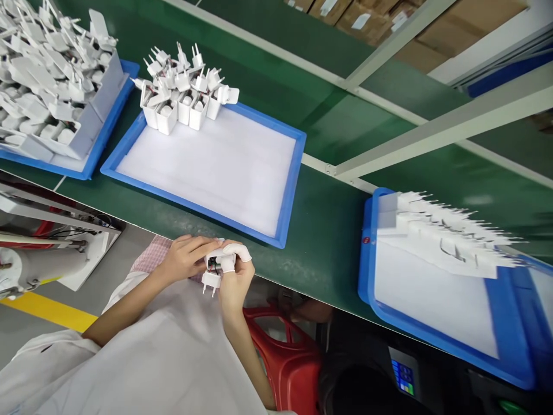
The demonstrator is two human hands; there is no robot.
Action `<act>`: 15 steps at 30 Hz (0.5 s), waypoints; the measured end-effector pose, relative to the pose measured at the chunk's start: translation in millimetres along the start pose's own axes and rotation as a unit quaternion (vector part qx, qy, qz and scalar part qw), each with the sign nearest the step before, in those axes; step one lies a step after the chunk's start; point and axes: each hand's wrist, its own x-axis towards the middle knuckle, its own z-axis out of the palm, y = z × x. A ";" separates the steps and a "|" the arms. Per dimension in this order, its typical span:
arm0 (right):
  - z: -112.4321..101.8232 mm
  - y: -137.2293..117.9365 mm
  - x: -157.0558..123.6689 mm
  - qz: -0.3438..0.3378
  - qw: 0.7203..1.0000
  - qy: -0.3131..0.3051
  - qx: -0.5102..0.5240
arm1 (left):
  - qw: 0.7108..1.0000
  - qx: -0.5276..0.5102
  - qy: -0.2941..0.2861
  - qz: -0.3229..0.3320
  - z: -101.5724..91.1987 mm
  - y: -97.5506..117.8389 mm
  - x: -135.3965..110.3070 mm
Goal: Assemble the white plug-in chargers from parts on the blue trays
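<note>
My left hand [185,259] and my right hand [235,282] both grip a white plug charger [211,282] at the near edge of the belt. Its two metal prongs point toward me, and dark wires show in its open body. White finger cots cover fingers of my right hand [228,256]. Beyond my hands lies a blue-rimmed tray with a white liner [242,167], with several upright white chargers [181,95] bunched at its far corner. More chargers [47,92] are packed in a tray at the left, and rows of them [444,230] lie in a blue tray [432,305] at the right.
A green conveyor belt [324,230] runs diagonally past me, with pale metal rails [389,138] beyond it and cardboard boxes [367,20] farther off. A red plastic stool [280,357] stands below the belt. A machine [43,253] stands at the left, above a yellow floor line [47,311].
</note>
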 end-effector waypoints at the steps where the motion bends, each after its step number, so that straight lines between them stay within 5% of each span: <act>1: -1.4 0.0 -0.2 0.013 1.000 -0.004 0.003 | 1.000 0.000 0.001 -0.002 0.1 0.0 -0.2; 9: -10.9 -7.5 0.7 0.055 0.979 -0.074 -0.184 | 1.000 -0.020 -0.004 -0.018 3.5 -3.5 -5.5; 15: -6.9 -5.5 1.8 0.062 0.986 -0.085 -0.126 | 1.000 -0.009 0.014 0.006 5.3 -3.6 -5.9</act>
